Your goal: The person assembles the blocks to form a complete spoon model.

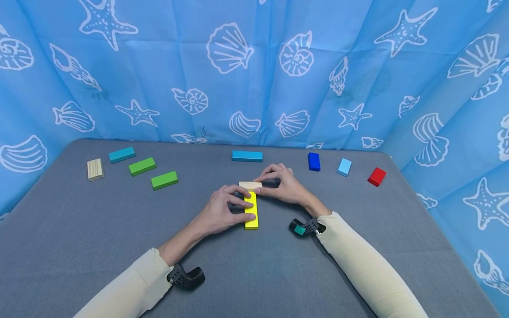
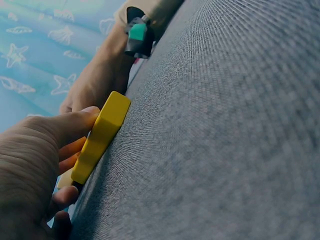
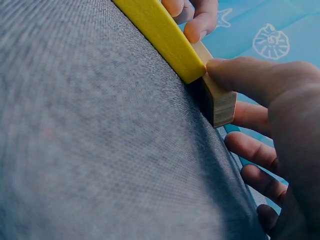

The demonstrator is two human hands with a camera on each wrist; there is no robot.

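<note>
In the head view a yellow block (image 1: 251, 223) lies lengthwise on the grey table. A plain wooden block (image 1: 247, 184) sits crosswise at its far end, making a T shape. My left hand (image 1: 220, 211) reaches from the left, its thumb and fingertips resting along the yellow block and its foremost finger by the wooden block's left end. My right hand (image 1: 288, 187) pinches the wooden block's right end between thumb and fingers. The right wrist view shows the wooden block (image 3: 225, 109) against the yellow block's end (image 3: 175, 52). Fingers hide part of where they meet.
To the left lie a wooden block (image 1: 95, 169), a teal block (image 1: 122, 154) and green blocks (image 1: 142, 166). Behind the hands is another teal block (image 1: 247, 156). Dark blue (image 1: 314, 161), light blue (image 1: 343, 167) and red (image 1: 377, 176) blocks lie right. A blue curtain (image 1: 262, 88) borders the table.
</note>
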